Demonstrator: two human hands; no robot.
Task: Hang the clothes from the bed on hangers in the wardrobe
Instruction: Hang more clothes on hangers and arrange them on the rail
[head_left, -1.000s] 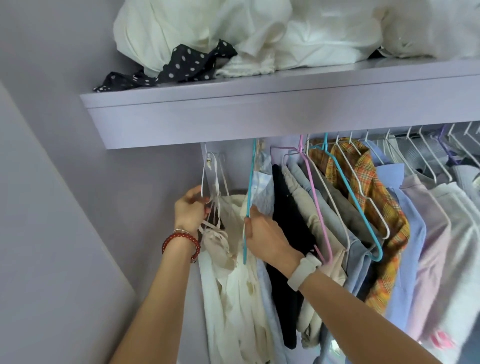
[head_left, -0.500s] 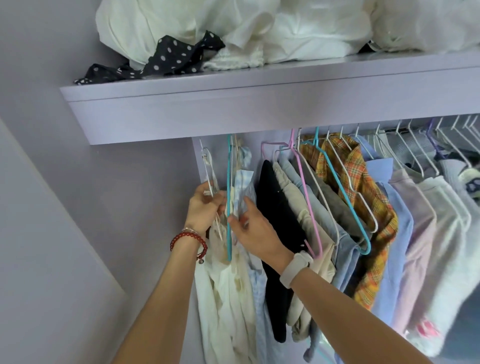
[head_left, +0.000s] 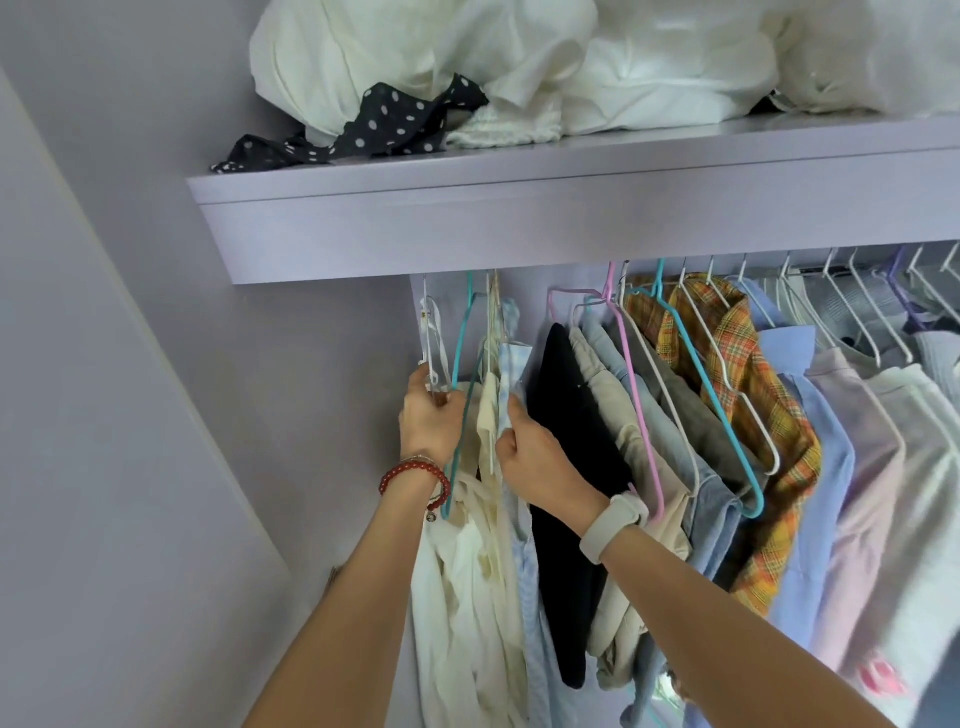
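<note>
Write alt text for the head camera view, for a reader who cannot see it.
Both hands reach up among clothes hanging at the left end of a wardrobe: the left hand grips a white hanger, the right hand holds a pale blue garment. White bedding is piled on the lilac shelf above.

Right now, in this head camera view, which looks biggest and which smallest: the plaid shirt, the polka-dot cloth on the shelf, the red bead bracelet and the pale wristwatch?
1. Plaid shirt
2. Polka-dot cloth
3. Red bead bracelet and pale wristwatch: they look alike in size, so I won't rank them.
</note>
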